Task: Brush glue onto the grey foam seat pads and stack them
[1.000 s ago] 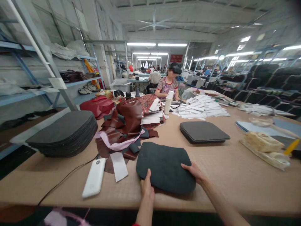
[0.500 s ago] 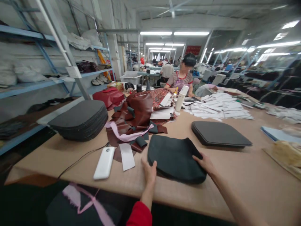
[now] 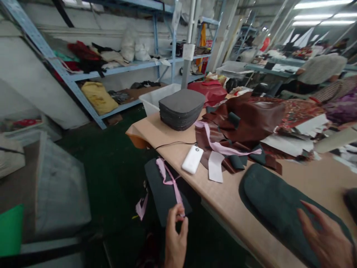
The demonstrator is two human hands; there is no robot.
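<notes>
Below the table's left edge, my left hand [image 3: 176, 232] hangs with its fingers curved and the thumb apart. It overlaps the end of a pink strip [image 3: 176, 188], and I cannot tell whether it touches it. The strip lies along a dark bundle [image 3: 160, 191] low by the floor. My right hand [image 3: 326, 232] rests spread over dark green rounded pieces [image 3: 275, 193] stacked on the table, its fingers stretched out and slightly blurred.
On the table [image 3: 174, 182] lie a white phone-like device [image 3: 192, 159] with a cable, a white card [image 3: 215, 166], brown leather scraps [image 3: 251, 119] and a tall stack of grey rounded panels [image 3: 181, 108]. A grey bin [image 3: 63, 186] stands left, before blue shelving [image 3: 119, 69]. Co-workers sit far right.
The view has swung left and down. My left hand has come off the dark green pieces to beside the table edge. My right hand has shifted from their edge onto their top.
</notes>
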